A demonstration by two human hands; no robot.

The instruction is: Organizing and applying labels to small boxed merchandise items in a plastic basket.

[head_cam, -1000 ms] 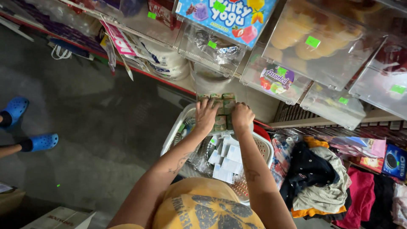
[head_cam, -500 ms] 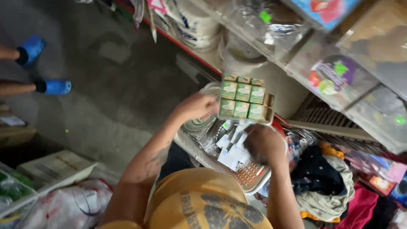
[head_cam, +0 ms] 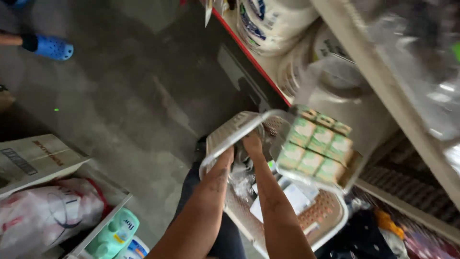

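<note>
White plastic basket [head_cam: 225,136], both hands inside, green cartons [head_cam: 316,146] on rim

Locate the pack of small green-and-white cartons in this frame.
In the head view the pack of green-and-white cartons sits right of centre, on the far rim of the white plastic basket, just right of the right hand and below the shelf.

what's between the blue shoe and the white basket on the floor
In the head view, only bare grey concrete floor lies between the blue shoe and the white basket, apart from one tiny green speck.
</note>
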